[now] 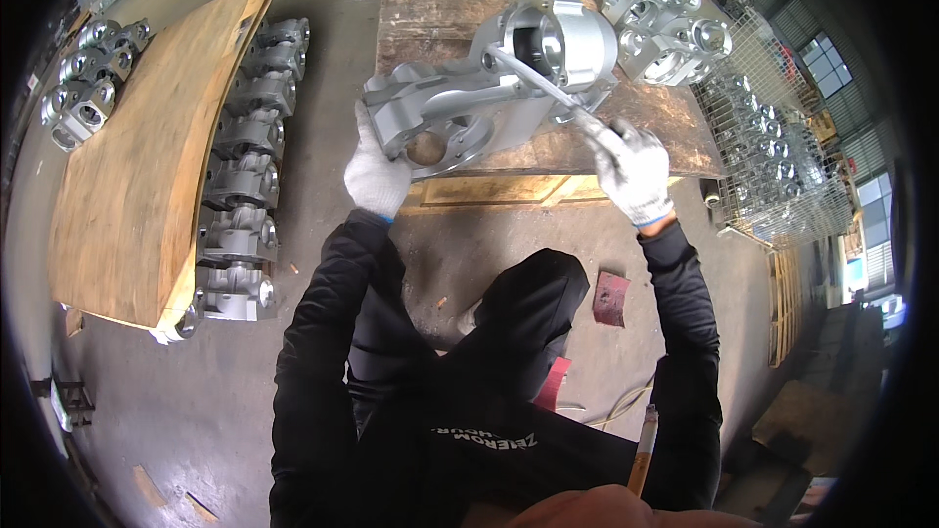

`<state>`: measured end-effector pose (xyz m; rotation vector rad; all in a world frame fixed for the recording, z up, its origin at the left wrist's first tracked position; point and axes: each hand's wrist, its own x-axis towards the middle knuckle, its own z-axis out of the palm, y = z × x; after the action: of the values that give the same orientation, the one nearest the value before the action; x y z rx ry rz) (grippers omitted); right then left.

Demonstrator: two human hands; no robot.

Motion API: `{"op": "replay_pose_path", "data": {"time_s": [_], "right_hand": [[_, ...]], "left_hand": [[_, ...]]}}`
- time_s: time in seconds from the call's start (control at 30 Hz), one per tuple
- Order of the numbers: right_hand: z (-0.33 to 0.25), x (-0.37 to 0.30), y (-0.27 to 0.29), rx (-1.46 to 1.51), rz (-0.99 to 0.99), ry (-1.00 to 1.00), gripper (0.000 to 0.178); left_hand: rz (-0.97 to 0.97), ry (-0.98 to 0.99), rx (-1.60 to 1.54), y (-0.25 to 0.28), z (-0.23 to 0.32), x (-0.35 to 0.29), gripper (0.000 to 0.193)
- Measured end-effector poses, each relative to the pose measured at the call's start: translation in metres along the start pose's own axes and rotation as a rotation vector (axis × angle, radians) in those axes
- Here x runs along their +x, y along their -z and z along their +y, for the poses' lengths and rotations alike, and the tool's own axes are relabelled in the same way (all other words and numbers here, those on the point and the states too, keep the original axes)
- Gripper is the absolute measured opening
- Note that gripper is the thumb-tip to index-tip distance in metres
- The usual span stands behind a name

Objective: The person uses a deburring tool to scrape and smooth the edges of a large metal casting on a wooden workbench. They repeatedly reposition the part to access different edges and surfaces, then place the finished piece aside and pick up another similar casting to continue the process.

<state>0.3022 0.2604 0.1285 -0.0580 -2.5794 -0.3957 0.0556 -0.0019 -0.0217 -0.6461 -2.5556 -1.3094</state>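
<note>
A large silvery metal casting (pixel 460 108) lies on a worn wooden work table (pixel 421 20), with a wide round bore at its upper right end and a smaller hole near its lower left. My left hand (pixel 378 174), in a white glove, is closed round the casting's left edge. The white-gloved right hand (pixel 631 168) grips a long slim metal file (pixel 543 83). Its tip lies against the casting beside the big bore, slanting up to the left. Fingers of the left hand are partly hidden behind the casting.
More castings (pixel 665 29) stand on the table's far side. At left, a wooden board (pixel 156 166) has a row of castings (pixel 240 235) along its right side. A wire cage (pixel 773 137) of metal parts stands at right. Red pieces (pixel 611 297) lie on the floor near my legs.
</note>
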Motion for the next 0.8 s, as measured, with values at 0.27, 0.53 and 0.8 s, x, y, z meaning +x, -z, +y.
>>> {"op": "replay_pose_path", "data": {"time_s": [0.27, 0.53, 0.8], "right_hand": [[-0.021, 0.010, -0.019, -0.048, 0.190, 0.024, 0.055], [-0.024, 0.005, -0.043, -0.088, 0.149, -0.006, 0.061], [-0.022, 0.010, -0.057, 0.018, 0.248, -0.003, 0.056]], "left_hand": [[-0.030, -0.034, -0.007, 0.001, -0.004, -0.002, 0.108], [-0.026, -0.028, -0.017, -0.007, -0.014, 0.002, 0.110], [-0.005, -0.027, 0.031, -0.003, -0.010, 0.000, 0.109]]}}
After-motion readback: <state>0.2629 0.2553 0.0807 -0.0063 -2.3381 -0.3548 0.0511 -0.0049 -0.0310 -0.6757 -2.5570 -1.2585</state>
